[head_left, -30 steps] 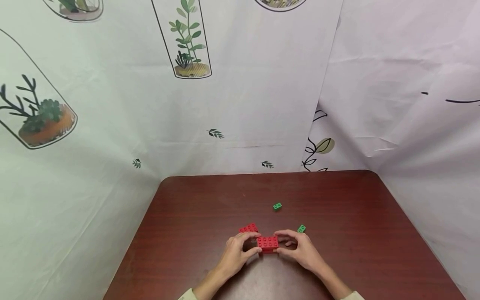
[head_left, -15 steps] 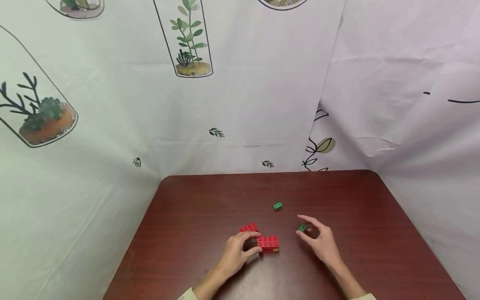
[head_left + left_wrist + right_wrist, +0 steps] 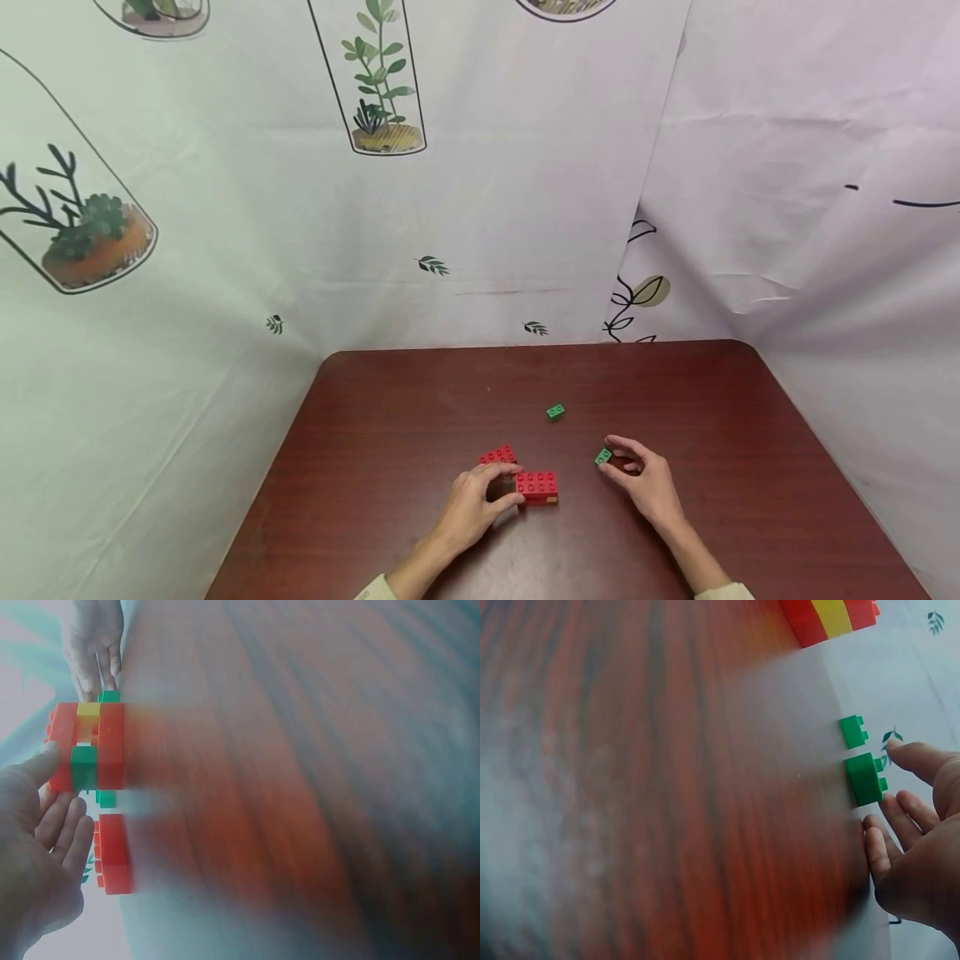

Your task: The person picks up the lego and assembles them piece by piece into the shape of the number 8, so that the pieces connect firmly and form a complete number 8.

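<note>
My left hand point(image 3: 468, 508) grips the left end of a brick stack point(image 3: 536, 488), thumb on the near side and index finger on the far side. In the left wrist view, the stack has two red bricks with a yellow brick point(image 3: 88, 712) and a green brick point(image 3: 84, 768) between them. My right hand point(image 3: 648, 487) is beside a small green brick point(image 3: 603, 457) on the table, with thumb and forefinger parted around it. In the right wrist view, a gap shows between thumb and green brick point(image 3: 865, 780); contact with the other fingers is unclear.
A loose red brick point(image 3: 498, 455) lies just behind my left hand. Farther back sits another small green brick point(image 3: 555, 412). The brown table point(image 3: 405, 400) meets a plant-printed cloth point(image 3: 480, 208) at its back and sides.
My right hand has left the stack and moved right to the green brick, its thumb and forefinger drawing nearer together. My left hand stays on the stack.
</note>
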Demonstrator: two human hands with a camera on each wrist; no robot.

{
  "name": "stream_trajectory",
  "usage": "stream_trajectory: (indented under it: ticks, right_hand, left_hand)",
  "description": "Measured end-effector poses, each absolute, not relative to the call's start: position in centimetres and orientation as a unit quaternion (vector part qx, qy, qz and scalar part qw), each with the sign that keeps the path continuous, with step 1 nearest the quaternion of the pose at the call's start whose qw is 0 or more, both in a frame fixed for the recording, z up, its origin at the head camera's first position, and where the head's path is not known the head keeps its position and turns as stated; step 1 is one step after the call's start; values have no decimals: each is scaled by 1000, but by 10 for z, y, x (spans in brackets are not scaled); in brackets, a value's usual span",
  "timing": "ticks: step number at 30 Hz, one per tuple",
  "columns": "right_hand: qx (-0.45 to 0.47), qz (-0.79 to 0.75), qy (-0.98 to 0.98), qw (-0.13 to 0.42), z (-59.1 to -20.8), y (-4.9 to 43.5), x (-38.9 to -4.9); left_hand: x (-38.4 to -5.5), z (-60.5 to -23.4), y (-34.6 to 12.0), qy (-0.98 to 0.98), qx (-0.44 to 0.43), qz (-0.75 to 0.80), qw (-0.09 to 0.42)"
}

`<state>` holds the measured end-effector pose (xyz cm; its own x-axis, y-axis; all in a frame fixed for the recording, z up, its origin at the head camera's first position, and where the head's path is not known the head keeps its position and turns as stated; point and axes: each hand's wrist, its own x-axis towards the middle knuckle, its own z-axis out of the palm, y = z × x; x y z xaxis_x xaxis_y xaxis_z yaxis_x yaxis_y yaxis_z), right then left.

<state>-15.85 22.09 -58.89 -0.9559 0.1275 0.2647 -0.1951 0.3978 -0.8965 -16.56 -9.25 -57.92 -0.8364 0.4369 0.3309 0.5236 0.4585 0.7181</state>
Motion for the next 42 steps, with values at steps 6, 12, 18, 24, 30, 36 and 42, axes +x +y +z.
stream_trajectory:
  ticks: [6, 12, 18, 24, 30, 36, 42]
  right_hand:
    - [3, 558, -821, 118, -590, 224, -159]
    - [-10, 560, -821, 110, -592, 225, -161]
    - [-19, 546, -830, 111, -595, 224, -163]
    - [-22, 526, -843, 109, -597, 225, -163]
    - [-28, 508, -854, 108, -597, 224, -164]
    - [-29, 494, -862, 110, -596, 222, -166]
    - [-36, 494, -863, 102, -594, 221, -165]
  left_hand:
    - [-166, -580, -93, -851, -284, -439, 49]
    - [-166, -579, -92, -850, -283, -441, 46]
    - [-166, -578, -93, -852, -283, -437, 47]
    - [-165, -576, -93, -857, -277, -432, 43]
    - [-164, -576, -93, -858, -274, -433, 41]
    - [-165, -577, -93, -857, -276, -434, 43]
    - [-164, -577, -94, -857, -276, -433, 42]
